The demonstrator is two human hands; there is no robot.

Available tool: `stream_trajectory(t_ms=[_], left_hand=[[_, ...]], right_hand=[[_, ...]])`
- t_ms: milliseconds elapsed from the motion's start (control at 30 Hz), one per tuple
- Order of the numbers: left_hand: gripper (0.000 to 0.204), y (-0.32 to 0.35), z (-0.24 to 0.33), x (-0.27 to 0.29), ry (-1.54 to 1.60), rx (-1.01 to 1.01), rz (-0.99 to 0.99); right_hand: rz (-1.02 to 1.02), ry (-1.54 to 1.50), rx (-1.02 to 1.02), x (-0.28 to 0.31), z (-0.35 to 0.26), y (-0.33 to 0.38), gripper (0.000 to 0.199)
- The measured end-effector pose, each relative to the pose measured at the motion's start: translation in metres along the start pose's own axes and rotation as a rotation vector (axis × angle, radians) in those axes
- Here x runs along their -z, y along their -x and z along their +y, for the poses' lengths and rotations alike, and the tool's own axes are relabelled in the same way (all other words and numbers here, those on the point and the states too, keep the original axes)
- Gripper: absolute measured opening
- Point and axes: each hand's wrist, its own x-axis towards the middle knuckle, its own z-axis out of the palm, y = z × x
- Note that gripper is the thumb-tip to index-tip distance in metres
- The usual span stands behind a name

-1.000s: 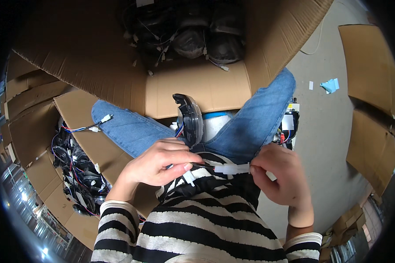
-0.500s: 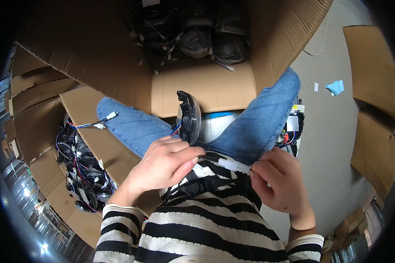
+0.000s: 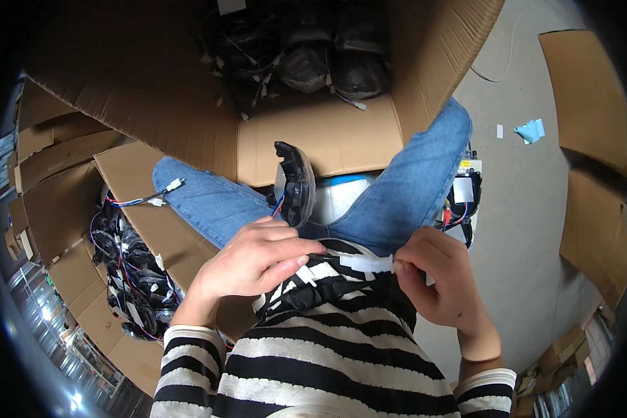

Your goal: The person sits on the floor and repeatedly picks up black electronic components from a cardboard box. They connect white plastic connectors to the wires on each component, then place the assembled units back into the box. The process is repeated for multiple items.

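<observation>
My left hand (image 3: 247, 261) is closed, thumb against forefinger, on a black cable (image 3: 322, 258) in front of my waist. From there the cable runs right into a white plastic connector sleeve (image 3: 362, 263). The fingertips of my right hand (image 3: 439, 282) pinch the sleeve's right end. A lamp (image 3: 298, 184) with a clear curved cover and black housing stands on edge between my thighs, just beyond the left hand. Blue and red wires come out of its lower left side. The lamp's lower end is hidden behind my left hand.
A large open cardboard box (image 3: 320, 139) lies ahead with several wrapped lamps (image 3: 303, 68) inside. At left, another box (image 3: 118, 164) holds more lamps (image 3: 136, 279) with tangled wires. A tester-like device (image 3: 465, 188) stands by my right knee. Blue scrap (image 3: 529, 131) lies on the floor near cardboard (image 3: 595, 97).
The white sleeve has shifted slightly left and lies more level. My right hand has moved a little left with it. My left hand keeps its grip on the cable.
</observation>
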Motion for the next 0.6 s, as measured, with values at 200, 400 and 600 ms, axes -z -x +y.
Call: stream_trajectory(t_ms=[200,400,600], left_hand=[[0.018,-0.001,0.000,0.000,0.002,-0.020,-0.015],[0.021,0.021,0.018,0.014,0.022,0.111,0.005],[0.022,0.172,0.111,0.085,-0.365,0.789,0.652]], right_hand=[[-0.018,0.032,0.033,-0.005,0.001,-0.004,0.011],[-0.018,-0.116,0.050,0.005,0.001,0.001,0.011],[-0.166,-0.657,0.675,0.054,-0.011,0.042,0.005]])
